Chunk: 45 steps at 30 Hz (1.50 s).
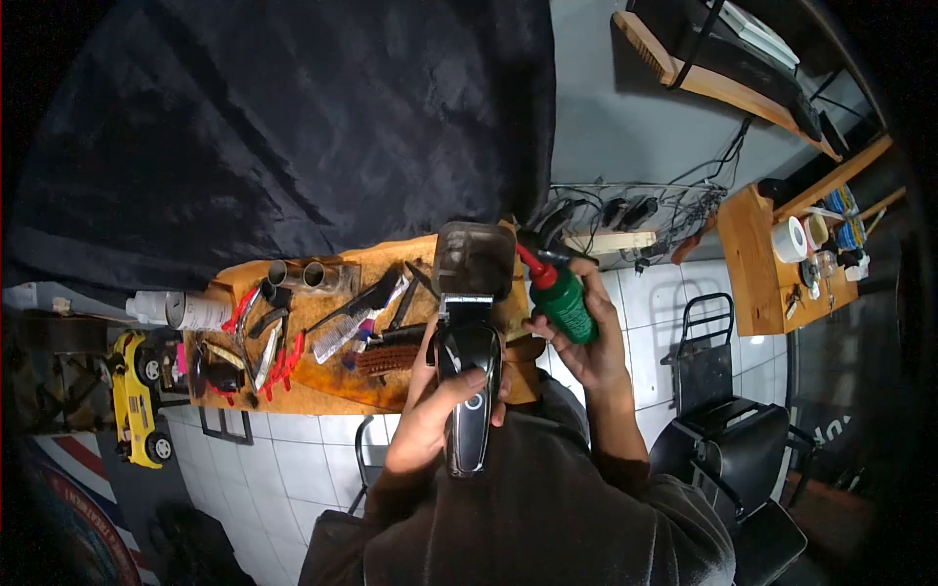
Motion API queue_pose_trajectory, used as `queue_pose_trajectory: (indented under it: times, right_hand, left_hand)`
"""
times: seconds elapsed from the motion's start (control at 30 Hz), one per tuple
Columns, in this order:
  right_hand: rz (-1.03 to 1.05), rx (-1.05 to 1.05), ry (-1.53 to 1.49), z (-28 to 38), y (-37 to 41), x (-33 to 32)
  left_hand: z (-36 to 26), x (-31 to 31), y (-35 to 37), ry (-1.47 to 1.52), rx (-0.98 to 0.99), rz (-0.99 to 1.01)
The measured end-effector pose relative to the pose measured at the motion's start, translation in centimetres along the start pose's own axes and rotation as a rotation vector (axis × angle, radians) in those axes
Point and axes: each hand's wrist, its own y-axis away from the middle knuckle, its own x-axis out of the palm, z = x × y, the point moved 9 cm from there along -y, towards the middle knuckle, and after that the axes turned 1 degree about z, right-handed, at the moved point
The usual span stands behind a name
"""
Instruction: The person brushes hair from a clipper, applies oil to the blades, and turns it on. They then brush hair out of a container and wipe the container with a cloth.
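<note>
My left hand (435, 400) is wrapped round a black hair clipper (471, 391), thumb on its front near the round button, with the metal blade pointing away from me. In my right hand (591, 342) is a green bottle (564, 305) with a red nozzle (532, 260), tilted so that the nozzle points up and left, apart from the blade. Just beyond the blade is a dark, worn rectangular container (474, 256). Combs (339, 337), a brown brush (384, 359) and red-handled tools (283, 366) lie on the wooden table left of the clipper.
A dark cloth (293, 117) hangs behind the wooden table (322, 391). Metal cups (315, 276) and a white spray can (195, 313) stand at its left. Cables (684, 220) hang on the wall. Black chairs (738, 449) and a wooden shelf (747, 264) are at the right.
</note>
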Motion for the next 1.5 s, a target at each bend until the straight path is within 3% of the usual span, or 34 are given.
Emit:
queue_pose_trajectory:
  times: [0.13,0.17,0.3,0.43,0.53,0.67,0.7,0.83,1.13,1.23,1.33,1.5]
  right_hand:
    - [-0.023,0.118,-0.101,-1.2,0.4,-1.7]
    - [0.071,0.113,-0.226,-0.9,0.0,-0.8]
    - [-0.095,-0.071,0.001,0.7,-1.0,-2.0]
    - [-0.234,-0.163,0.609,2.1,-2.5,-3.9]
    - [-0.173,-0.472,1.187,4.1,-4.3,-2.7]
    - [-0.286,-0.475,1.221,2.8,-7.6,-4.7]
    - [-0.269,-0.641,1.416,3.2,-8.1,-3.9]
    - [-0.203,-0.493,1.347,1.7,-11.9,-5.1]
    - [-0.032,-0.406,1.241,-0.6,-15.6,-5.3]
    - [0.066,-0.393,1.347,-0.8,-15.7,-4.1]
    - [0.018,-0.352,1.158,-1.6,-15.3,-5.6]
    - [-0.118,-0.366,1.284,0.3,-12.9,-4.2]
  left_hand:
    - [0.6,-0.1,-0.6,-0.042,-0.069,-0.027]
    - [0.7,0.0,-0.8,-0.047,-0.071,-0.016]
    - [0.9,0.2,-1.8,-0.046,-0.093,0.004]
    - [1.3,0.3,-2.6,-0.065,-0.135,-0.007]
    - [1.3,0.8,-3.2,-0.088,-0.144,0.016]
    - [1.5,1.5,-4.0,-0.096,-0.161,0.016]
    - [1.5,1.7,-4.2,-0.077,-0.156,0.024]
    - [1.8,2.1,-4.7,-0.096,-0.187,0.084]
    - [2.2,1.9,-5.5,-0.193,-0.194,0.055]
    - [2.2,1.9,-5.5,-0.207,-0.200,0.056]
    - [2.1,2.0,-5.5,-0.202,-0.201,0.064]
    - [2.0,1.6,-5.3,-0.182,-0.168,0.066]
